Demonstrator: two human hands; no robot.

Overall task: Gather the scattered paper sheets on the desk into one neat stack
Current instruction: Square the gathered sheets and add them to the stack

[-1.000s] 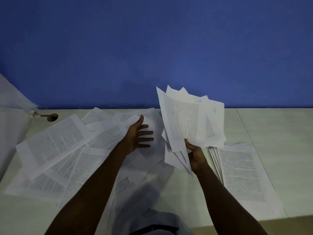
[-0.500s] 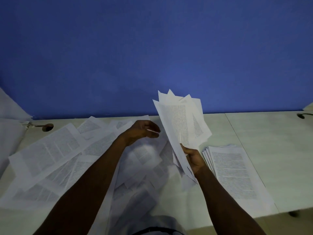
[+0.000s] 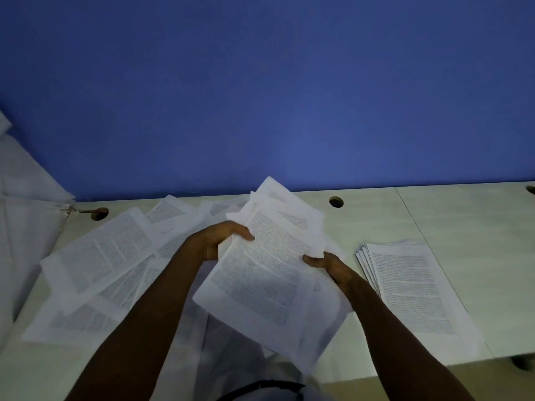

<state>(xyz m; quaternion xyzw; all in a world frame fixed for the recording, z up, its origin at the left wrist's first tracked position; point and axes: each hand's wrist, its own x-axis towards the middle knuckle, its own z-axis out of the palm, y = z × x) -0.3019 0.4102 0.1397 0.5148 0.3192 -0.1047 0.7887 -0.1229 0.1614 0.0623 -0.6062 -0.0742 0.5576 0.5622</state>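
Paper sheets (image 3: 101,256): thin matt white paper, printed text, edges slightly curled. Stack (image 3: 417,293): same matt paper. Desk (image 3: 477,227): pale smooth laminate, faint grain. Wall (image 3: 260,96): matt blue paint.

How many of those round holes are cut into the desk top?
3 show: one hole at far left by the wall, one hole behind the held sheets, one hole cut off at the right edge. Papers may hide more.

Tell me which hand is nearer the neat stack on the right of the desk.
Right. The right hand grips the held sheets' edge just left of the neat stack, not touching it. The left hand holds their far side, farther left.
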